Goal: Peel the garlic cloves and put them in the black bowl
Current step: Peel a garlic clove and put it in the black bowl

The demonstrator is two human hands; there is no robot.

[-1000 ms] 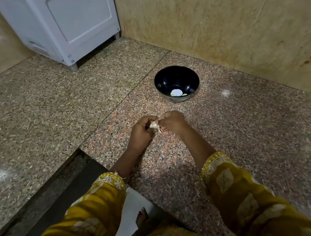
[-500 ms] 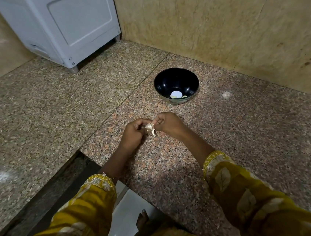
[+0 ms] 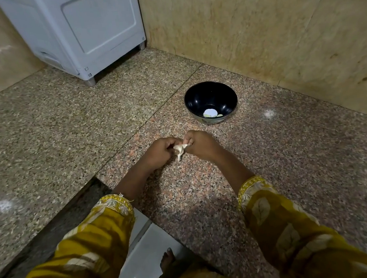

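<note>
Left hand (image 3: 159,151) and right hand (image 3: 201,145), each grip pinched tight on a garlic clove (image 3: 179,148) above the table (image 3: 293,161), have torn its skin (image 3: 179,157) looser (peeling advances), black bowl (image 3: 209,95) waiting just beyond.

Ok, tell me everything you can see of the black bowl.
The round glossy black bowl stands upright on the speckled granite counter, near the beige wall, beyond the left hand and the right hand, touching neither. Its outer wall looks grey, faintly patterned. At its bottom lie small pale pieces beside a bright white round patch, clove or glare I cannot tell.
</note>
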